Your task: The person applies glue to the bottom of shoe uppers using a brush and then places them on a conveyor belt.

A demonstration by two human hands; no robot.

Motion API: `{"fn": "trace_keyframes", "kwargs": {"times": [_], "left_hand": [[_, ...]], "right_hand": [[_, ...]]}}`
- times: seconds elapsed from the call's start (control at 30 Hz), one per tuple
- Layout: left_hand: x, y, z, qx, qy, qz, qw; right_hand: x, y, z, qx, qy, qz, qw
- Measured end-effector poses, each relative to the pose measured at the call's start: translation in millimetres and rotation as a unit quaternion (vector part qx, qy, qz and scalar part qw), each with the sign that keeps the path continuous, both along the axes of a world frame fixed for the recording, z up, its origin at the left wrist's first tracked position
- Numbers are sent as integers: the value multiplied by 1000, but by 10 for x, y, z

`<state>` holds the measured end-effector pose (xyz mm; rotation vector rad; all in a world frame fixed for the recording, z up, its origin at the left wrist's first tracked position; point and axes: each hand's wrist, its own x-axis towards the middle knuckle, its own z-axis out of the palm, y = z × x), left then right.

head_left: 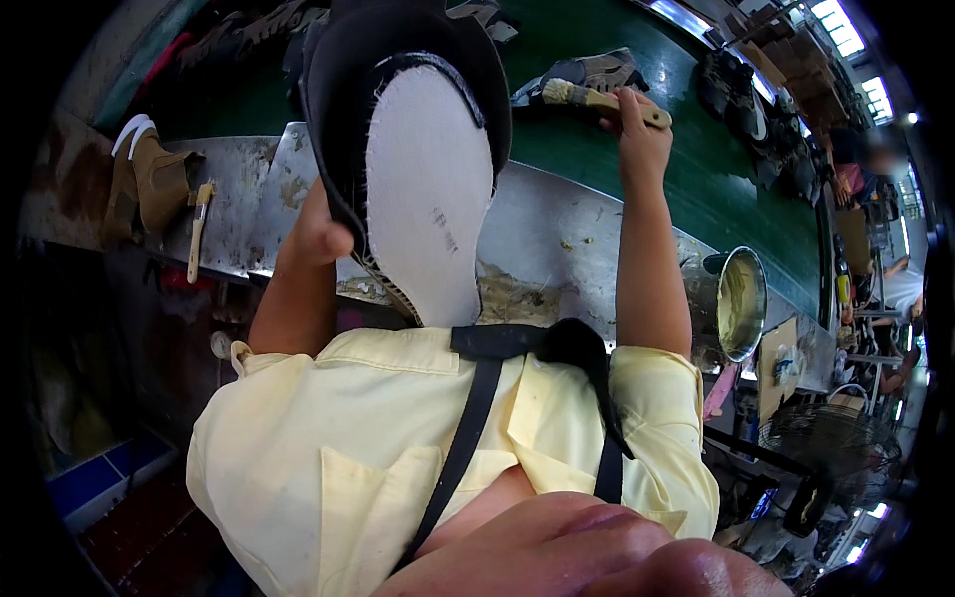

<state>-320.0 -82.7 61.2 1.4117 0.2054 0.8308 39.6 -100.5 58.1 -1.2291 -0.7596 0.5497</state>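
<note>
My left hand [324, 231] grips a dark shoe upper [333, 119] from its left side, close to my chest. The shoe's underside faces me, showing a pale insole board [428, 189] with a few dark marks and a frayed dark edge round it. Most of my left fingers are hidden behind the shoe. Farther right, my right hand [642, 134] is closed round the wooden handle of a brush [587, 97]. The bristles point left, apart from the shoe, and look coated with something cream-coloured. Behind the brush, a grey-brown shoe upper [602, 72] lies on the green belt [557, 30].
A metal pot [741, 303] with cream-coloured paste stands at the right of the metal ledge [557, 214]. On the left are a brown boot [159, 179] and another brush [199, 234]. Several dark shoes [751, 109] line the belt's far right. A black fan [831, 448] stands lower right.
</note>
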Motion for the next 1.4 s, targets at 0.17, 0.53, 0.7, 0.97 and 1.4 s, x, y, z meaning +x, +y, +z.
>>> {"fn": "trace_keyframes", "kwargs": {"times": [0.17, 0.53, 0.7, 0.97, 1.4], "left_hand": [[114, 13, -7, -9, -1, -11, 1000], [581, 132, 41, -37, -68, -32, 996], [1217, -60, 100, -42, -64, -33, 997], [1964, -609, 170, 12, -23, -111, 993], [2170, -636, 96, 59, -20, -151, 987]], "right_hand": [[45, -875, 195, 48, 43, -47, 997], [818, -2671, 549, -101, -191, -330, 919], [1224, -2756, -3, -356, -263, -212, 871], [1084, -2997, 226, -168, -156, -318, 920], [844, -3254, 520, 140, 6, -395, 908]]}}
